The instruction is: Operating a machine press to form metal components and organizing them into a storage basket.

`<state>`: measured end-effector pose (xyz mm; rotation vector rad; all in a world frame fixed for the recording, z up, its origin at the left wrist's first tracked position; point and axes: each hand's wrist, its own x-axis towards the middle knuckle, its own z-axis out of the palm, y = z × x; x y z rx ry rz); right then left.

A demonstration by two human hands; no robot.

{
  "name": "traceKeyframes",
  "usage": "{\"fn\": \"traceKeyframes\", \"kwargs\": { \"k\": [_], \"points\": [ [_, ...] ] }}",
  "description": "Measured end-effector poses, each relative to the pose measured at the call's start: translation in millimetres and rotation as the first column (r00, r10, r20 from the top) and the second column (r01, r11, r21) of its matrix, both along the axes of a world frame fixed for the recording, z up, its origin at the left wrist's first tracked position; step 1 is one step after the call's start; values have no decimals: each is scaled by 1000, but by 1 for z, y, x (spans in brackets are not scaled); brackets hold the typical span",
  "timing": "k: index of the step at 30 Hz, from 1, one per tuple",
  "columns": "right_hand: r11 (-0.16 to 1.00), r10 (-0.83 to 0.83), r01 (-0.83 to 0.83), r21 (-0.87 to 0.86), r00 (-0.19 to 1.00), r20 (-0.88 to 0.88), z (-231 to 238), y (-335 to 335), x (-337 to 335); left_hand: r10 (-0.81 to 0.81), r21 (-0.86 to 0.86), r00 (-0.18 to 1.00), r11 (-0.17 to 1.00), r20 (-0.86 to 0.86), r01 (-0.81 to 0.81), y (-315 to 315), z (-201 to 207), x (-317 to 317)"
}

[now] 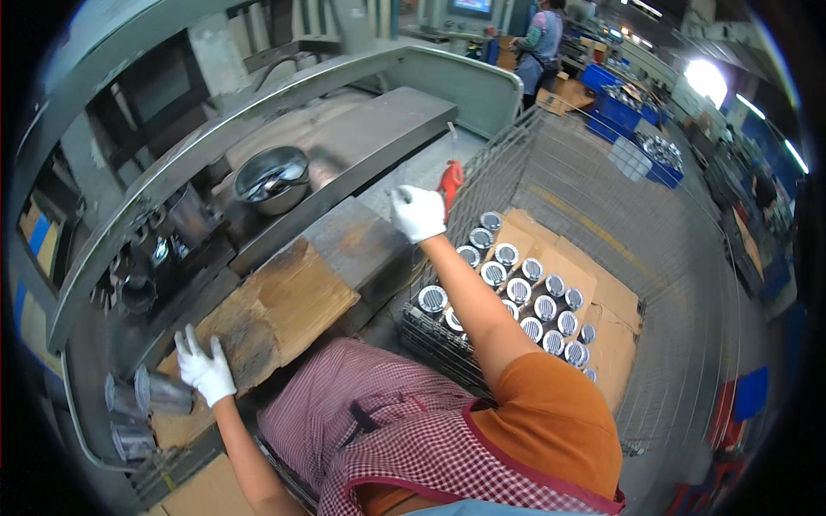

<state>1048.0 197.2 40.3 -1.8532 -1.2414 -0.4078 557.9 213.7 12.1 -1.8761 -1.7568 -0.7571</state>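
Observation:
My left hand (206, 371), in a white glove, rests with fingers spread on the edge of a stained brown cardboard sheet (297, 297). Next to it stand several grey metal cups (163, 391). My right hand (419, 213), also gloved in white, is raised over the far end of the bench with its fingers curled; what they hold, if anything, is hidden. Just right of it is a red-handled tool (450, 179), and I cannot tell whether the hand touches it. Below my right forearm, shiny round metal parts (506, 254) stand in rows on cardboard in a wire cage.
A metal bowl (274, 179) with shiny pieces sits by the machine ledge (387, 129). The wire cage's mesh wall (516, 150) rises right of the bench. Blue bins (613, 112) of metal parts and another person (540, 47) are farther back.

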Motion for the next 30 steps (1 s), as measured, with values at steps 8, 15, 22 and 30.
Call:
{"fn": "traceKeyframes", "kwargs": {
  "k": [8,15,22,30],
  "points": [
    [997,-73,73,-6,997,-3,-13,-3,23,-39,-13,997,999,71,40,-7,26,21],
    [999,21,-24,-47,998,-66,9,-4,8,-21,-346,993,936,120,62,-3,-2,7],
    [739,651,-673,40,728,217,86,31,-142,-28,-328,990,942,139,73,-3,-2,2],
    [760,641,-625,-181,673,368,130,174,-267,-52,-311,979,944,195,112,0,-5,2]
  ]
}}
